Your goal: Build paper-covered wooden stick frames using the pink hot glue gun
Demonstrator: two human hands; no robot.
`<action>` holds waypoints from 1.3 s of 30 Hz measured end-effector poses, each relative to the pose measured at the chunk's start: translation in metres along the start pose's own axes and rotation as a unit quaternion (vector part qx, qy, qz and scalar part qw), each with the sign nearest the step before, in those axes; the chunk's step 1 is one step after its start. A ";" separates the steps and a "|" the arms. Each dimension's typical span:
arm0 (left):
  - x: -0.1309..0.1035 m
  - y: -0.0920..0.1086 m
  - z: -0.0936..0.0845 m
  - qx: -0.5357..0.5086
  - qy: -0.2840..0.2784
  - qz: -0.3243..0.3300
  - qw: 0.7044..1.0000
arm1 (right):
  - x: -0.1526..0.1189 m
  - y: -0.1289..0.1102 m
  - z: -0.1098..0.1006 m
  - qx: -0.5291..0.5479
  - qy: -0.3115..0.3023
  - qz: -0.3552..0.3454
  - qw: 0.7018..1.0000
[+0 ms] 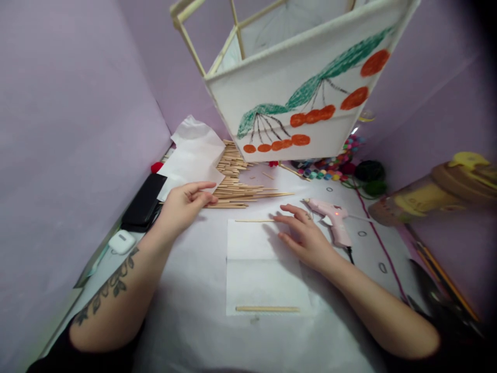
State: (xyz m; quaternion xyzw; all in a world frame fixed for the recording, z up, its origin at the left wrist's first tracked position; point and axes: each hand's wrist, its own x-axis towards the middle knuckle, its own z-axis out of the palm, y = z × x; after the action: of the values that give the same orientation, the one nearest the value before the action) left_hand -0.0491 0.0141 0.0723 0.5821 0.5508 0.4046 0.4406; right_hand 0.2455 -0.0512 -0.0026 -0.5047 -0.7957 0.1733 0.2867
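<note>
My left hand (186,204) hovers by the front of a heap of thin wooden sticks (233,171). Its fingers are stretched forward, with a gap to the thumb and nothing visible between them. My right hand (301,233) is spread open over the upper right of a creased white paper sheet (267,280). Its fingertips are close to the right end of a thin stick (252,221) along the sheet's top edge; contact is unclear. A thicker wooden stick (267,309) lies along the bottom edge. To the right rests a pink glue gun (330,215) with a lit red light.
Overhead in front hangs a stick-framed white lantern shape (279,93) with painted red berries. At left are a crumpled paper (190,150), a black case (143,202) and a white earbud case (121,242). A lidded cup (430,191), yarn (370,178) and colourful beads (330,168) occupy the right.
</note>
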 end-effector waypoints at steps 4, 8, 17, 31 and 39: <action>0.003 -0.004 -0.001 -0.122 -0.030 -0.016 0.992 | 0.000 0.000 0.000 0.001 -0.004 0.001 1.000; 0.006 -0.006 -0.003 -0.181 -0.031 -0.040 0.982 | -0.001 0.000 0.000 -0.001 -0.001 -0.001 1.000; 0.005 -0.004 0.000 -0.221 -0.031 -0.066 0.973 | 0.000 0.000 0.000 0.001 -0.008 0.000 1.000; -0.034 0.009 0.038 -0.307 -0.239 -0.159 0.907 | -0.001 -0.020 -0.009 -0.012 0.132 -0.080 0.988; -0.069 0.010 0.067 -0.360 -0.374 -0.215 0.827 | -0.005 -0.041 -0.015 -0.033 0.171 -0.182 0.968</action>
State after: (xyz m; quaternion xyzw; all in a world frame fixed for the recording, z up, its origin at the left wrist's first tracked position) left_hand 0.0133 -0.0591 0.0643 0.3562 0.2702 0.2202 0.8669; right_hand 0.2281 -0.0733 0.0310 -0.3831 -0.8186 0.0031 0.4280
